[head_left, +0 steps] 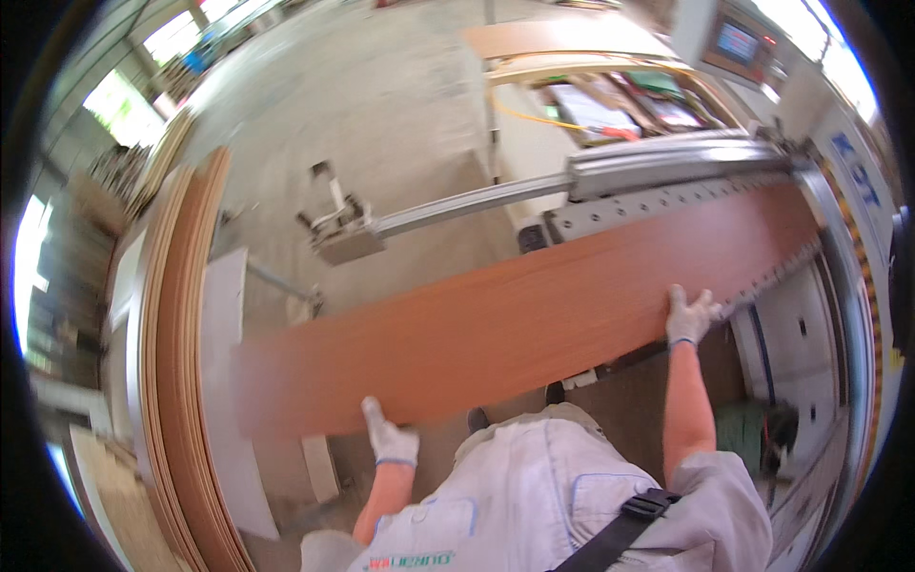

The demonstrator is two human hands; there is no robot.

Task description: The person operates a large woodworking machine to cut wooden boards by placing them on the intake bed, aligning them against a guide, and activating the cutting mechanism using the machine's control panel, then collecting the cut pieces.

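The left hand (391, 440), in a white glove, grips the near long edge of a long reddish-brown wooden board (534, 310) at about 7 o'clock. The right hand (690, 316), also gloved, clasps the same edge toward 3 o'clock. The board runs slantwise from 8 o'clock up to 2 o'clock, its far end resting on the grey machine table (658, 195). A stack of upright panels (181, 362) stands at 9 o'clock.

Daylight from windows (119, 105) overexposes the upper corners; the board's (534, 315) left end appears motion-blurred; fisheye bends edges.
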